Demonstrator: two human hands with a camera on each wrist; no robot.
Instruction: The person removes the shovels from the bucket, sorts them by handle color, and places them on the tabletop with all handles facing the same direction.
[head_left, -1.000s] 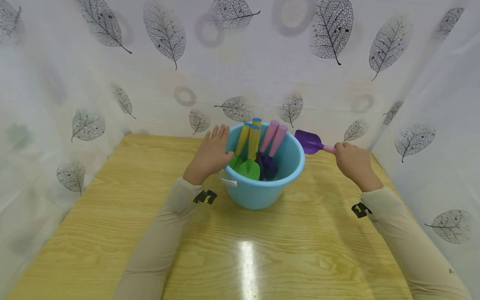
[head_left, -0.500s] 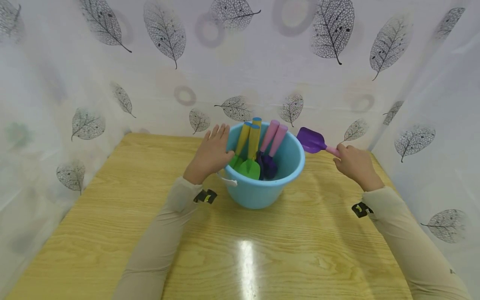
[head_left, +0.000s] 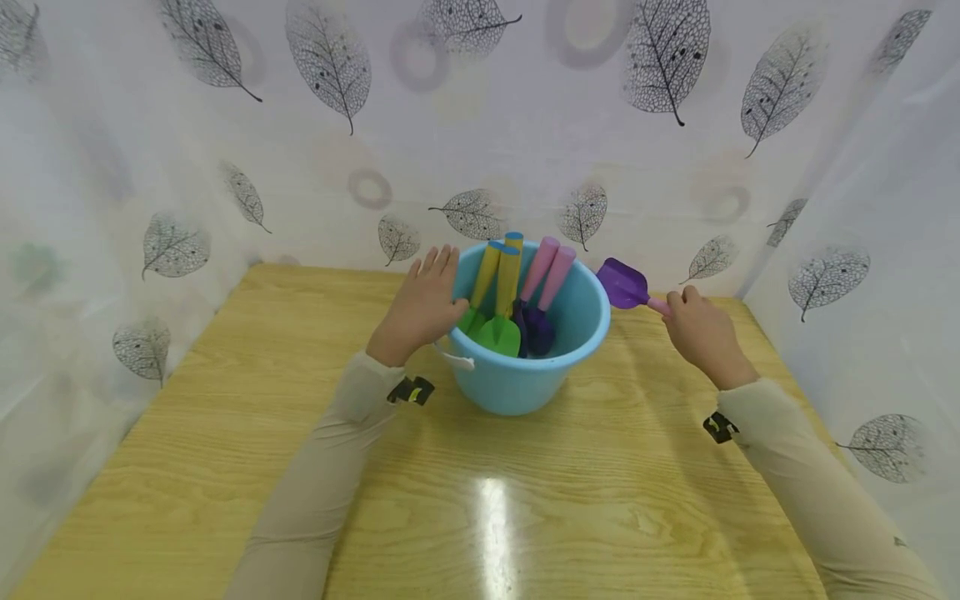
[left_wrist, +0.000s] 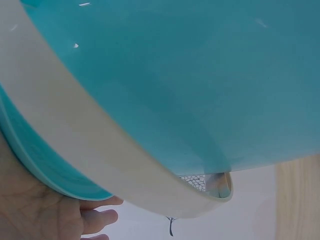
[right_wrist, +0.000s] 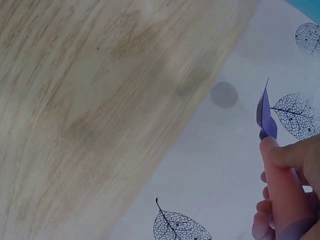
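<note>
A light blue bucket [head_left: 517, 387] stands on the wooden table, holding several toy shovels. Three have yellow handles [head_left: 507, 279] with blue ends, and green blades [head_left: 498, 337] show below them. Two pink handles [head_left: 557, 277] lean beside them over dark purple blades [head_left: 538, 332]. My left hand [head_left: 422, 302] rests against the bucket's left rim, fingers straight. In the left wrist view the white bucket handle [left_wrist: 107, 145] crosses the blue wall. To the right of the bucket, my right hand [head_left: 701, 332] grips the pink handle [right_wrist: 285, 195] of a purple shovel [head_left: 622, 284], held above the table.
The wooden table [head_left: 300, 467] extends in front of and to both sides of the bucket. White curtains [head_left: 480, 117] printed with leaves hang close behind the table and along its left and right sides.
The right hand has turned the purple shovel a little, and its blade now faces more toward the head camera. The left hand and the bucket stay where they were.
</note>
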